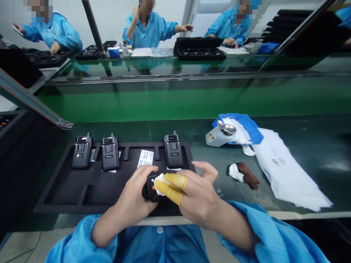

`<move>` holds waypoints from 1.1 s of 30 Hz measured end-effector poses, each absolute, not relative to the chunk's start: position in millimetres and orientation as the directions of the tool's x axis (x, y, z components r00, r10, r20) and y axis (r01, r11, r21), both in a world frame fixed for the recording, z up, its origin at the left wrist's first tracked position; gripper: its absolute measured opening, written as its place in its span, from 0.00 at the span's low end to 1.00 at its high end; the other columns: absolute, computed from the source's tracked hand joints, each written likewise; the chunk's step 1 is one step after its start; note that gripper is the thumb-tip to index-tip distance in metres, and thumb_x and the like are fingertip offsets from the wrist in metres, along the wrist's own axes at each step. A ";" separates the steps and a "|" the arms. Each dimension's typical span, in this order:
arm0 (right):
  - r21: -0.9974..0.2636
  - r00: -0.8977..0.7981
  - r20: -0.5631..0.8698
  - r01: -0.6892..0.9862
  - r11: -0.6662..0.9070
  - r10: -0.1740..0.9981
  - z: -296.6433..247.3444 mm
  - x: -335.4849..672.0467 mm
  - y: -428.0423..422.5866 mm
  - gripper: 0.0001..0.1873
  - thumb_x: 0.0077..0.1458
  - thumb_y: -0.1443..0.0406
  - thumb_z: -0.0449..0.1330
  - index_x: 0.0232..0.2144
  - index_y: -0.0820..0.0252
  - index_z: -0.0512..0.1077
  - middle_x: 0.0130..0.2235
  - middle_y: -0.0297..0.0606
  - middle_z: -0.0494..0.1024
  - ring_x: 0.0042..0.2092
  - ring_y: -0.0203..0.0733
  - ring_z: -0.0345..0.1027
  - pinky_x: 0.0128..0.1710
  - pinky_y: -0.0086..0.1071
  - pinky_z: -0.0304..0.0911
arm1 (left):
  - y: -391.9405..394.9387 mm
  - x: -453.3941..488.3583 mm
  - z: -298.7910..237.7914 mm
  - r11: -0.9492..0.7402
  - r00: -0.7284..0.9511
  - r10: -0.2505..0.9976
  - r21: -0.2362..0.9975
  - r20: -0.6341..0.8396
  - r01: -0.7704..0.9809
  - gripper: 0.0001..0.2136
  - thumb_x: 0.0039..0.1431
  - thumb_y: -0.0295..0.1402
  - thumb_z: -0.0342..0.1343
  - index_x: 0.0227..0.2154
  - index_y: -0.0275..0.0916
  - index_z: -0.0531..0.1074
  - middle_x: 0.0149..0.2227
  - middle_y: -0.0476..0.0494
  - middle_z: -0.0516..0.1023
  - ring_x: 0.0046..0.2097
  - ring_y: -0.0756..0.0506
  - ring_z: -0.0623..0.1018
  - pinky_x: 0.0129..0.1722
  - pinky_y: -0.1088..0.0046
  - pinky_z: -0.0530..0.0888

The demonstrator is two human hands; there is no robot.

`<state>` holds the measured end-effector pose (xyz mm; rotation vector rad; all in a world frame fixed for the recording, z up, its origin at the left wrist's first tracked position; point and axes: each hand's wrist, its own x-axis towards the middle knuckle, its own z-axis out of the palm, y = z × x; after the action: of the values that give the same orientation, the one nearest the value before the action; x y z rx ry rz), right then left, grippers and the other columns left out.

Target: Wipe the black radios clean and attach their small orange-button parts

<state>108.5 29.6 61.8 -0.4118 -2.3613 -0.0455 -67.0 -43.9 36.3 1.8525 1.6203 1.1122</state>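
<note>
My left hand (136,193) is wrapped round a black walkie-talkie (150,187), with an orange button showing on its side. Two fingers of my right hand (196,193) wear yellow finger cots (171,186) and press a white wipe (159,183) against the walkie-talkie. Beneath both hands lies a black foam tray (63,208) with several compartments. Three more walkie-talkies rest in it: one at the far left (81,151), a second beside it (110,152) and a third right of centre (173,150). A white label sheet (146,157) lies in the compartment between the last two.
To the right stand a blue bin (255,133) with white wipes, a white pump bottle (216,138) with a metal top, a brown cloth (248,175) and white bags (287,168). A metal post (35,104) slants at left. Co-workers (150,27) sit beyond the green barrier.
</note>
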 end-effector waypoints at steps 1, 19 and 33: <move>-0.097 -0.666 0.682 0.327 0.940 0.302 62.7 108.0 30.6 0.18 0.57 0.75 0.48 0.36 0.52 0.74 0.33 0.25 0.78 0.35 0.30 0.67 0.52 0.40 0.43 | -43.6 -66.9 36.8 -0.211 -0.012 0.961 0.765 0.275 0.608 0.26 0.41 0.20 0.51 0.47 0.42 0.61 0.46 0.42 0.72 0.48 0.43 0.74 0.47 0.64 0.72; -0.169 -0.662 0.673 0.295 0.940 0.329 53.6 113.9 33.0 0.20 0.55 0.76 0.49 0.40 0.49 0.74 0.33 0.26 0.78 0.35 0.31 0.67 0.52 0.40 0.43 | -43.4 -65.4 36.7 -0.180 -0.034 0.966 0.761 0.257 0.623 0.26 0.42 0.20 0.52 0.47 0.42 0.62 0.45 0.41 0.72 0.47 0.42 0.75 0.47 0.63 0.72; -0.326 -0.580 0.609 0.439 0.837 0.541 -5.0 133.5 2.6 0.19 0.48 0.77 0.50 0.37 0.55 0.73 0.33 0.32 0.73 0.33 0.33 0.64 0.46 0.39 0.50 | 45.1 -92.7 69.1 0.321 -0.326 0.945 0.291 -0.033 0.901 0.45 0.49 0.39 0.59 0.63 0.26 0.40 0.40 0.32 0.77 0.40 0.35 0.79 0.36 0.65 0.72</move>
<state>133.5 2.6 -5.0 -0.7109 -2.2778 0.1790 -92.7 45.1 69.1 1.6920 2.3866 0.3259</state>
